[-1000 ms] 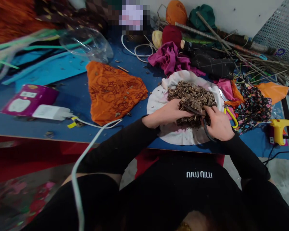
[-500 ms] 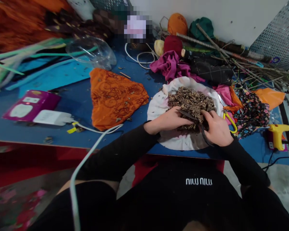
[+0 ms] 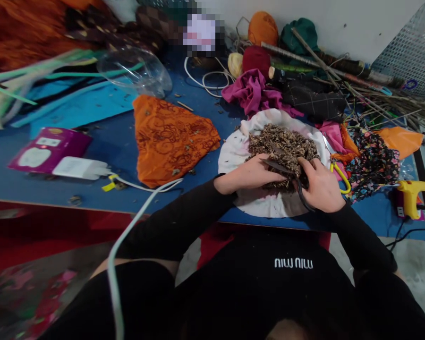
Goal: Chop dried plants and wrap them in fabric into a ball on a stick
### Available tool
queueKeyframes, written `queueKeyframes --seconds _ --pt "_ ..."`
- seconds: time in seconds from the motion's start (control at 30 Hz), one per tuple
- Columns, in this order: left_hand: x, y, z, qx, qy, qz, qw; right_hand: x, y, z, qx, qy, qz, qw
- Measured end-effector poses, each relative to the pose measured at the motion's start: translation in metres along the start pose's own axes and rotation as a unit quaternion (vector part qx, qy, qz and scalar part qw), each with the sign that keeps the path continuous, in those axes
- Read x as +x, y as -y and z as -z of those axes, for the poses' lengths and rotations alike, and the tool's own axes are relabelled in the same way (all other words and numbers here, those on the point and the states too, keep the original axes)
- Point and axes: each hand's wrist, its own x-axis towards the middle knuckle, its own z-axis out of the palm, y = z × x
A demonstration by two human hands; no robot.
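Note:
A heap of brown dried plant bits (image 3: 283, 141) lies on a round white cloth (image 3: 235, 153) with a gathered edge. In my right hand (image 3: 322, 184) are dark scissors (image 3: 303, 196). A black handle loop shows below the fingers, and a dark blade points left over the heap toward the other hand. My left hand (image 3: 246, 174) is at the near left side of the heap, closed on some of the dried plant bits, its fingertips partly buried. The dark blade passes between its thumb and forefinger.
Left of the cloth lies orange patterned fabric (image 3: 173, 141). Farther left are a purple power strip (image 3: 49, 148) and a white adapter (image 3: 80, 168), whose cable crosses my left arm. Yellow-handled scissors (image 3: 345, 182), floral fabric (image 3: 375, 160) and a yellow glue gun (image 3: 411, 196) lie right.
The view has shifted slightly, so everything sits a little differently in the frame. Both hands keep nearly the same place at the heap, with the right fingers slightly moved.

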Motion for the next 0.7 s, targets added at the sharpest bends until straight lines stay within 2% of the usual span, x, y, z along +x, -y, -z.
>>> queueKeyframes --seconds 0.13,0.27,0.43,0.53,0.7 --pt "0.001 -0.001 0.003 0.082 0.003 -0.013 0.997 -0.002 0.001 -0.001 -0.016 0.021 -0.021 0.999" --pt "0.001 -0.003 0.006 0.085 0.016 -0.01 0.996 -0.003 -0.004 -0.005 0.012 0.03 -0.021 0.999" --pt "0.0 -0.003 0.007 0.028 0.01 0.002 1.0 -0.003 -0.011 -0.006 0.103 -0.033 -0.013 0.994" --pt "0.001 -0.002 0.01 -0.035 -0.028 -0.044 0.998 -0.004 -0.016 -0.003 0.118 -0.067 -0.013 0.991" --pt "0.001 -0.006 0.013 -0.097 -0.115 -0.062 0.987 -0.005 -0.025 -0.001 0.102 -0.063 -0.007 0.993"
